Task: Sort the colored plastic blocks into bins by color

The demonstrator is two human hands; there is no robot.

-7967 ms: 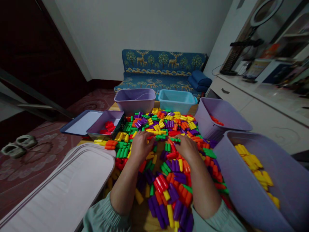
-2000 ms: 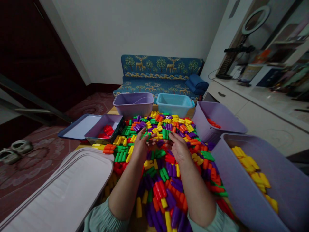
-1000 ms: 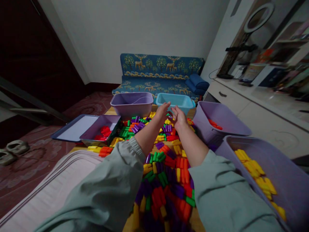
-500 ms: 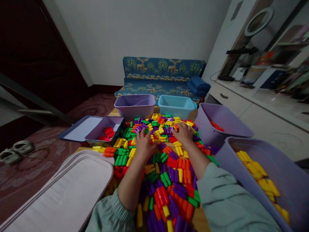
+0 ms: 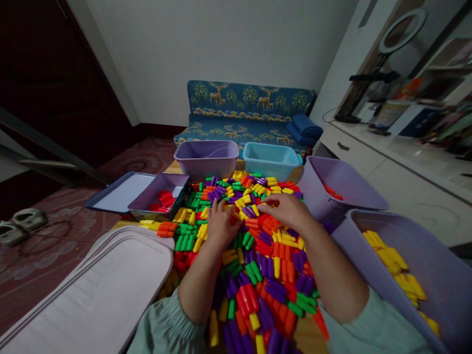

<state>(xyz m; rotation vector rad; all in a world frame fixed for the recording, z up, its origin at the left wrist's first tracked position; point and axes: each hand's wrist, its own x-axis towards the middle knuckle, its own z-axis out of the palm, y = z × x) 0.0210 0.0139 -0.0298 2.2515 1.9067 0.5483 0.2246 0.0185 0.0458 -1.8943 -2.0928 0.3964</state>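
A broad heap of plastic building pieces [image 5: 254,270] in red, orange, yellow, green and purple covers the wooden table. My left hand [image 5: 222,223] rests over the middle of the heap, fingers spread and thumb pointing right, with no piece visibly held. To its right, my right hand [image 5: 285,210] reaches inward above the pieces with its fingers stretched out and slightly bent. Its fingertips are beside a yellow piece [image 5: 255,210] and appear not to grip it. The underside of each palm is hidden.
Behind the heap stand a purple bin [image 5: 206,164] and a blue bin [image 5: 273,162]. At right, one purple bin [image 5: 320,204] holds red pieces, another [image 5: 342,236] yellow ones. A box [image 5: 142,214] with red pieces and stacked white lids [image 5: 121,275] lie left.
My right hand has drawn back slightly and turned inward, its fingers now pointing left. Pieces around it have shifted. My left hand stays nearly in place. The view has tilted slightly.
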